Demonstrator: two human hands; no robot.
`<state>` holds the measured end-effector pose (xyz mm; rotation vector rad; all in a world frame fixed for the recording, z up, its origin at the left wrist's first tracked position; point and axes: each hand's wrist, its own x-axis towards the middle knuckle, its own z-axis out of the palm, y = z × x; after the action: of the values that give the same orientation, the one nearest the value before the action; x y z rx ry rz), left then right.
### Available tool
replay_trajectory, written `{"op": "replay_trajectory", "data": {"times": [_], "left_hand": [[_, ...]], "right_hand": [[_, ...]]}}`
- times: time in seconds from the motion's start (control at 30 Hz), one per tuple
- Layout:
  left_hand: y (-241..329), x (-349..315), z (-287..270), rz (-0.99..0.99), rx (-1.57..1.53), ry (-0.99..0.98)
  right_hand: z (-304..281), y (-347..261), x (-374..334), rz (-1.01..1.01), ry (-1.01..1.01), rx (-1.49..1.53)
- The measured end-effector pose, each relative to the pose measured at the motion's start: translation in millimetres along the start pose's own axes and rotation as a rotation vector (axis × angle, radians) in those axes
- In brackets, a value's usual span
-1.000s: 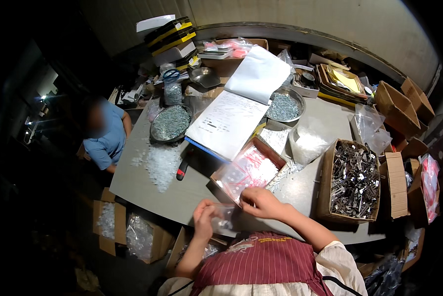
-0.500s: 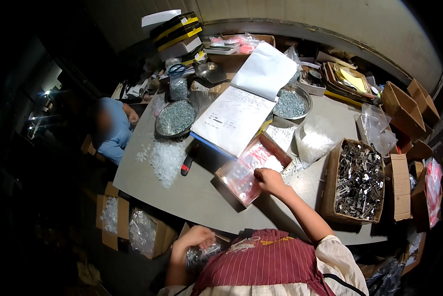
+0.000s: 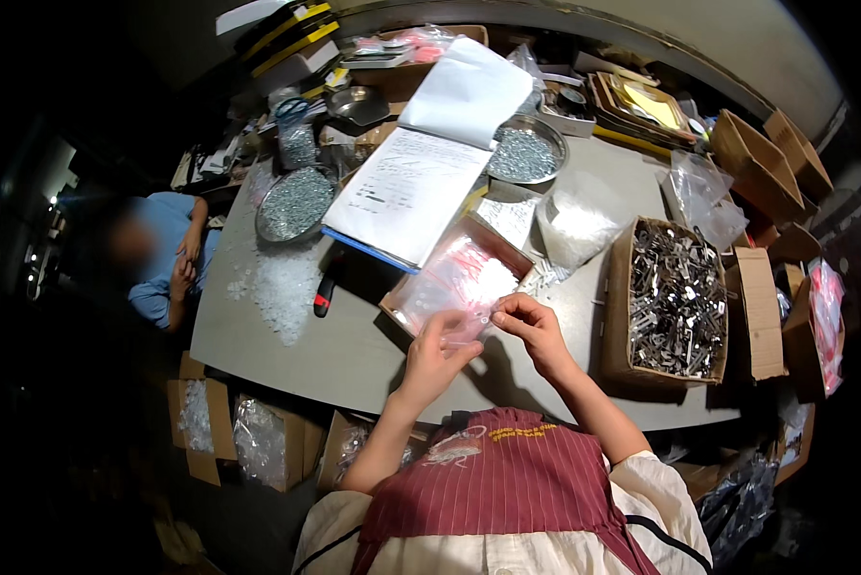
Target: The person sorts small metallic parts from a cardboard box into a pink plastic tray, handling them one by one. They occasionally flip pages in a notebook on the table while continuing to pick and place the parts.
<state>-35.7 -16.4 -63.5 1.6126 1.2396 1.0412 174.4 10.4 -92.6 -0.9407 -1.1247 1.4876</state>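
Your hands meet over the near edge of an open cardboard carton (image 3: 518,254), with a clear plastic bag (image 3: 469,329) between them. Taking twelve o'clock as straight away from you, the carton reaches from your fingertips toward twelve, and pink-edged bags (image 3: 464,264) and white pieces (image 3: 494,281) lie in it. Your right hand (image 3: 534,331) pinches the bag's edge between thumb and fingers. Your left hand (image 3: 435,359) curls at the film with its thumb set apart from the fingers; you seem to be supporting the bag there, but I cannot tell whether you grasp it firmly.

The bag should handle as something very light, limp and rather slippery, apt to cling to its neighbours and crease rather than break. You would do best to hold it by the two corners of its mouth, using fingertip pads and little force.

From the bag, the notepad (image 3: 401,196) lies at eleven o'clock, overhanging the carton's far left part and hiding it. A bulging bag of white pieces (image 3: 579,225) sits between one and two, and a carton of metal clips (image 3: 679,302) at three.

Your fingers cover much of the bag's rim, and its clear film blends with the bags beneath, so its outline is hard to trace. You cannot make out whether anything is inside it.
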Motion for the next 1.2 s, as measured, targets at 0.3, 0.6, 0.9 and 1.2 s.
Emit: {"op": "replay_trajectory", "data": {"times": [0.3,0.6,0.9,1.2], "left_hand": [[-18,-6,8,-0.249,-0.472,0.093],[-29,-13,12,-0.187,-0.070,0.094],[-10,-17,9,-0.049,0.123,0.055],[1,-3,28,0.062,0.075,0.062]], "right_hand": [[-65,51,-18,-0.014,0.121,-0.813],[-39,56,14,-0.020,0.148,-1.381],[-84,60,0,-0.239,0.053,-1.385],[-95,38,-19,-0.168,0.267,-0.930]]}}
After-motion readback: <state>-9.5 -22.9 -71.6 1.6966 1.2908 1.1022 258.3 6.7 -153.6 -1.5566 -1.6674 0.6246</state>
